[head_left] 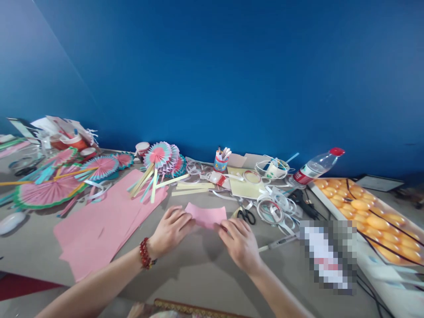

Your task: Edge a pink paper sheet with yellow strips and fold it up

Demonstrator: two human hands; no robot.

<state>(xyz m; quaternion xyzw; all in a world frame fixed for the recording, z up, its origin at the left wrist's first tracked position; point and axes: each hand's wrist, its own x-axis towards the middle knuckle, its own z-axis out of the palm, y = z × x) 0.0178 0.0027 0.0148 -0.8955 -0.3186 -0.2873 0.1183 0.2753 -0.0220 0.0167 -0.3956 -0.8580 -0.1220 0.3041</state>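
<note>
A small pink strip of paper [206,215] is stretched between my two hands, just above the grey table. My left hand [172,229], with a red bead bracelet [145,253] at its wrist, pinches the strip's left end. At the right end, my right hand [239,240] grips it between thumb and fingers. The paper bows slightly in the middle. Black-handled scissors [245,216] lie just beyond my right hand. Large pink paper sheets [99,225] spread over the table to the left of my left hand.
Folded paper fans [159,157] lie at the back left. A pen cup [220,162] stands near the blue wall. Tape rolls [270,211], a utility knife [281,241], a glue gun [301,203] and a tilted plastic bottle [314,168] are to the right.
</note>
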